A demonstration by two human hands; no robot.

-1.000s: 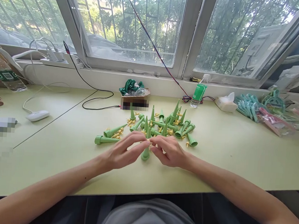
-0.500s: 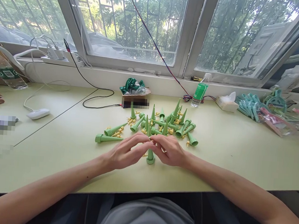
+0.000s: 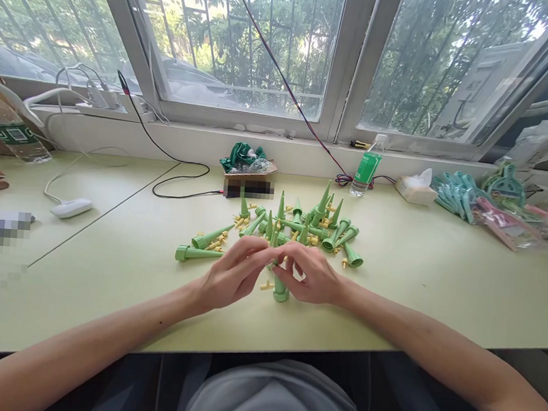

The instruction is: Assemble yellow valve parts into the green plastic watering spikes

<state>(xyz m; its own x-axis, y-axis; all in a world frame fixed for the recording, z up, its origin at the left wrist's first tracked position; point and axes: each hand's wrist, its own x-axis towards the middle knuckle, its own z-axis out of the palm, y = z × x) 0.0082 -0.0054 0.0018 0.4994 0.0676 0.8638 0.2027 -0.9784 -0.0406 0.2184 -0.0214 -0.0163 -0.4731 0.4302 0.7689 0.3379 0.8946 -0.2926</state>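
My left hand [image 3: 234, 275] and my right hand [image 3: 313, 274] meet over the near middle of the table, fingertips almost touching. Between them a green cone-shaped watering spike [image 3: 281, 292] has its ribbed wide end downward, and my right thumb and fingers close around its upper part. The left fingers are drawn together beside the spike; whatever lies at their tips is hidden. Just left of the spike's base is a small yellow valve [image 3: 267, 285]. Behind the hands lie more green spikes [image 3: 320, 209], some upright and others on their sides, mixed with small yellow valves [image 3: 217, 244].
Along the back stand a small cardboard box [image 3: 251, 169] with green wrapping, a water bottle [image 3: 366, 168] and a tissue box [image 3: 416, 190]. Teal plastic items [image 3: 455, 194] and pink packets [image 3: 502, 224] sit at right. A white device [image 3: 72, 208] on a cable rests at left.
The spike's base has shifted slightly right between my hands. The yellow valve beside it has come into fuller view. My left fingers have drawn closer together.
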